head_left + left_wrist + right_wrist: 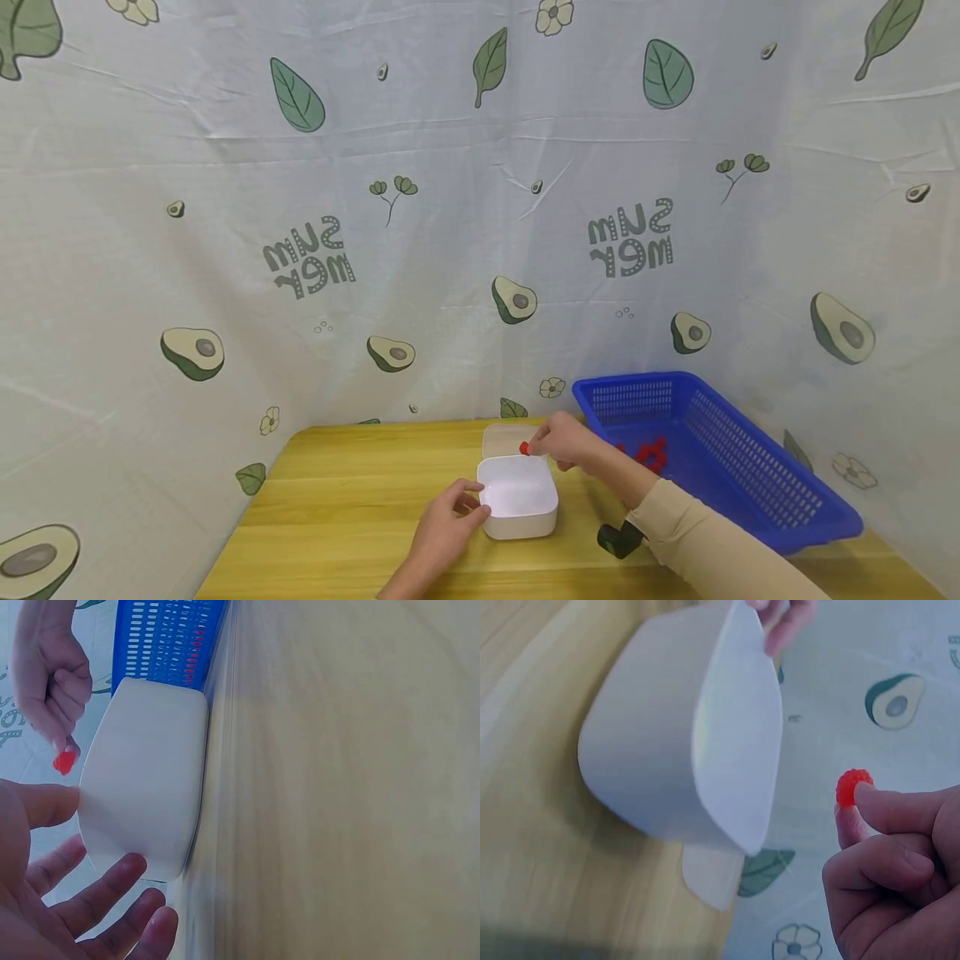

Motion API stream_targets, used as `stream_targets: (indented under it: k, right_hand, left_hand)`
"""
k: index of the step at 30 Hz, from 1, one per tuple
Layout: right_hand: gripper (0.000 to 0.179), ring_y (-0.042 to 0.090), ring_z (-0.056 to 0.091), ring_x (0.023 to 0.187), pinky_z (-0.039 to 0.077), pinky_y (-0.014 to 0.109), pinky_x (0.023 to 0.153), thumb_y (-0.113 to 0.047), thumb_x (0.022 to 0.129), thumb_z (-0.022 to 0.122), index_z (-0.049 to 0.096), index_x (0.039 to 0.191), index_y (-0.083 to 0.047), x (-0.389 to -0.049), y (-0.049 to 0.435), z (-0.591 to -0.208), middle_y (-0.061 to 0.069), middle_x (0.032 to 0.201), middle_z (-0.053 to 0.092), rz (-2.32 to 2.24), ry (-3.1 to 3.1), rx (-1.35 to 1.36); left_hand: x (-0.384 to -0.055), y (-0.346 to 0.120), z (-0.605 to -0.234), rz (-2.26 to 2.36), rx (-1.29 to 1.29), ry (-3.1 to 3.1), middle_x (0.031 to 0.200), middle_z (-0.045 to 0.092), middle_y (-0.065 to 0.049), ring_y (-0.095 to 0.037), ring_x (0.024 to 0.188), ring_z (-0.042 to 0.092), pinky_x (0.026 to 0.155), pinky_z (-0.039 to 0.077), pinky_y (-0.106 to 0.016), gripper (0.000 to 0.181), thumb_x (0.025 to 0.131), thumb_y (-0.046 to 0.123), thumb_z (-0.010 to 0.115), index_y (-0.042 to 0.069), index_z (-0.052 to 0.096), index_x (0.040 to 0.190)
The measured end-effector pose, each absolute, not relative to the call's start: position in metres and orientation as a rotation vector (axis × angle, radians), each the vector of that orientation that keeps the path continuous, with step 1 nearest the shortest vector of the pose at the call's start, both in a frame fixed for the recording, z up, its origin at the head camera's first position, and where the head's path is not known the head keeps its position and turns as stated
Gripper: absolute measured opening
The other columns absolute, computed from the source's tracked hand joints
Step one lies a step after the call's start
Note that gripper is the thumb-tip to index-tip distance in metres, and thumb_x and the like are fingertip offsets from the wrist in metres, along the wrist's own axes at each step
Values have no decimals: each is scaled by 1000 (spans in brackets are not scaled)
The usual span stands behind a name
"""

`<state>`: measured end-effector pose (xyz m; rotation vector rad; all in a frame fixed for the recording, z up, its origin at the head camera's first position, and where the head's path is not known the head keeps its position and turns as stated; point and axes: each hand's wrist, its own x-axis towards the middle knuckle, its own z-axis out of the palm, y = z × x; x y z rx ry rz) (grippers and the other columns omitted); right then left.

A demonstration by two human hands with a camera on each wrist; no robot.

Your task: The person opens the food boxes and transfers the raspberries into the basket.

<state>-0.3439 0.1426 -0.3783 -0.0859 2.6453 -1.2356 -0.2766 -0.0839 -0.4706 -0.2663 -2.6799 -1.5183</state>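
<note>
My right hand [564, 440] pinches a small red raspberry-shaped piece [853, 786] between thumb and index finger, its other fingers curled in. It is held above the far right side of an open white box [525, 527], over the rim. The box's visible inside is bare white. At the box's left side is my left hand [447, 527], thumb and fingers gripping its wall at the rim, as the left wrist view also shows from close up. Behind the box lies a pale translucent lid [501, 438], partly hidden by the right hand.
A blue slotted basket [750, 433] stands on the right, with several red pieces [654, 454] inside, partly behind the right forearm. A black device [619, 540] shows below that wrist. The wooden table [337, 508] meets a printed avocado cloth [450, 250] at the back.
</note>
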Motion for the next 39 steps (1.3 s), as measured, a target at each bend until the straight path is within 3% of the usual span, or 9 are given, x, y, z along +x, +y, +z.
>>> stream_targets:
  k: [2, 10, 20, 26, 32, 34, 37, 39]
  right_hand:
    - [12, 9, 23, 46, 25, 22, 45, -10, 91, 71, 72, 99, -1, -346, 152, -373, -5, 55, 32, -1251, 2638, -82]
    - [16, 11, 29, 47, 30, 23, 47, -14, 92, 72, 74, 102, -1, -352, 186, -359, -3, 61, 39, -1180, 2719, -7]
    - [23, 10, 32, 46, 37, 25, 50, -11, 93, 69, 72, 107, 7, -361, 234, -352, -4, 57, 35, -1224, 2739, 5]
    - [26, 8, 31, 46, 35, 26, 50, -11, 93, 68, 71, 107, 10, -367, 263, -354, -6, 55, 33, -1268, 2722, -15]
    - [23, 8, 34, 44, 33, 25, 47, -12, 91, 69, 73, 99, 9, -373, 287, -366, -5, 52, 37, -1166, 2784, 20]
    - [19, 8, 34, 45, 33, 25, 47, -13, 90, 70, 73, 90, 6, -374, 293, -369, -5, 52, 37, -1135, 2806, 52]
    - [18, 8, 32, 45, 31, 25, 47, -11, 90, 70, 65, 74, -4, -373, 302, -374, -6, 52, 34, -1138, 2807, 87]
    - [28, 8, 30, 45, 30, 25, 46, -10, 89, 69, 55, 66, -10, -372, 307, -376, -7, 51, 32, -1150, 2800, 104]
  left_hand:
    - [-277, -84, -470, -1523, -267, -2679, 95, 68, 4, -15, 89, 61, 78, 51, -41, 28, 90, 32, 75, 21, 68, 115]
    - [-277, -85, -472, -1525, -282, -2673, 95, 68, 4, -15, 89, 60, 77, 51, -39, 27, 90, 30, 75, 21, 68, 115]
    - [-277, -86, -473, -1501, -303, -2665, 94, 68, 5, -14, 87, 61, 76, 50, -38, 28, 90, 31, 75, 21, 69, 115]
    - [-278, -87, -472, -1500, -305, -2666, 94, 69, 5, -14, 88, 61, 76, 50, -38, 28, 90, 31, 74, 21, 68, 116]
    - [-278, -87, -473, -1517, -305, -2666, 94, 68, 6, -13, 87, 60, 75, 49, -36, 28, 91, 32, 74, 22, 68, 116]
    - [-278, -87, -473, -1522, -304, -2664, 94, 69, 6, -13, 87, 60, 75, 49, -35, 28, 91, 32, 74, 22, 68, 116]
    - [-277, -86, -474, -1525, -300, -2662, 94, 68, 6, -13, 87, 60, 75, 49, -35, 28, 91, 33, 74, 23, 68, 117]
    - [-277, -86, -474, -1523, -300, -2660, 94, 68, 6, -13, 87, 60, 74, 48, -34, 29, 91, 33, 74, 23, 68, 117]
